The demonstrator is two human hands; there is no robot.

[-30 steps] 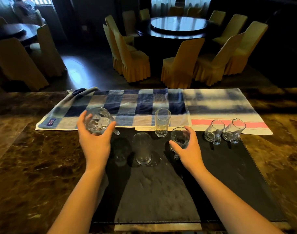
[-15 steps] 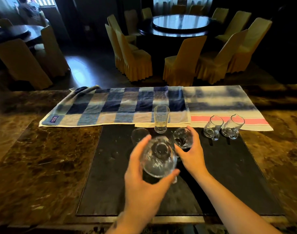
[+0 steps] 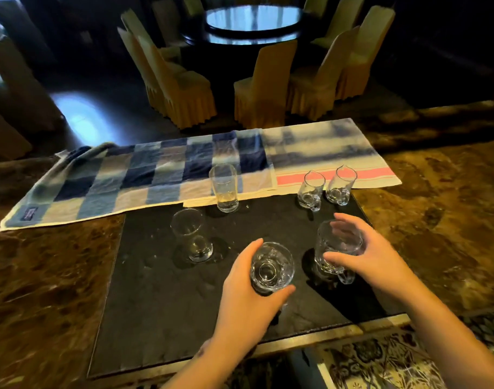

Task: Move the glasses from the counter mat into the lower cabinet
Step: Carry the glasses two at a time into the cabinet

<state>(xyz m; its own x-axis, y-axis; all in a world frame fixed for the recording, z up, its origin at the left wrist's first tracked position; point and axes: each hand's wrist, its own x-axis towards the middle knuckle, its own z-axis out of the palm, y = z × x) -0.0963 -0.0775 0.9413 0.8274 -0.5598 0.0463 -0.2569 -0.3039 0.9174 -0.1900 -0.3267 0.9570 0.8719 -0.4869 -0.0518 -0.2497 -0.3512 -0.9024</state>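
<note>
While the left hand (image 3: 245, 299) curls thumb and fingers round a handled glass (image 3: 271, 267) held over the black counter mat (image 3: 161, 313), the right hand (image 3: 363, 256) clasps a second handled glass (image 3: 337, 248) at the mat's right side. On the mat beyond stand a short tumbler (image 3: 193, 237), a tall tumbler (image 3: 225, 188) at the checked towel's (image 3: 127, 175) edge, and two small spouted glasses (image 3: 324, 186) side by side

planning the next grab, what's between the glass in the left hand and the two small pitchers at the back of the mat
In the head view, the glass mug gripped by the right hand lies between the left hand's glass and the two small pitchers.
</note>
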